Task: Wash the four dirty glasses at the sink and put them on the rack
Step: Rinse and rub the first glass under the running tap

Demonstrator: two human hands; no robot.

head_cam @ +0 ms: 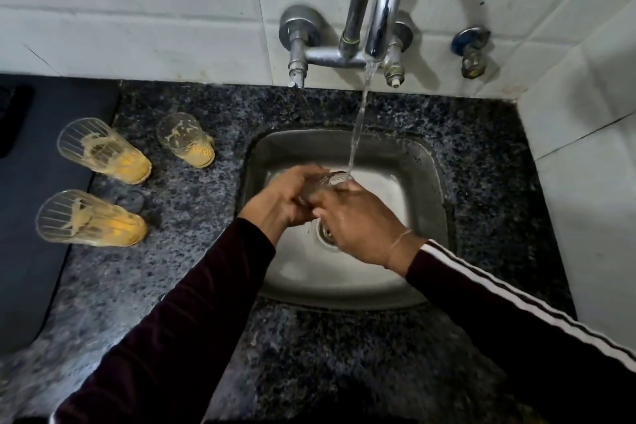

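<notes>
Centrally, over the steel sink (426, 182), left hand (285, 198) and right hand (361, 224) both wrap a clear glass (327, 181) under the tap's stream (359, 113). Three yellow-stained ribbed glasses (103, 151) stand left on the speckled granite counter (192, 251).

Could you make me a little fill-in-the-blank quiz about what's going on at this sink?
1. Both hands, the left hand and the right hand, hold one glass under the running ____.
2. ____ dirty glasses wait on the counter.
3. Those glasses stand to the ____ of the sink.
4. The residue in the nearest waiting glass is ____ in colour.

Missing words: water; three; left; yellow
</notes>
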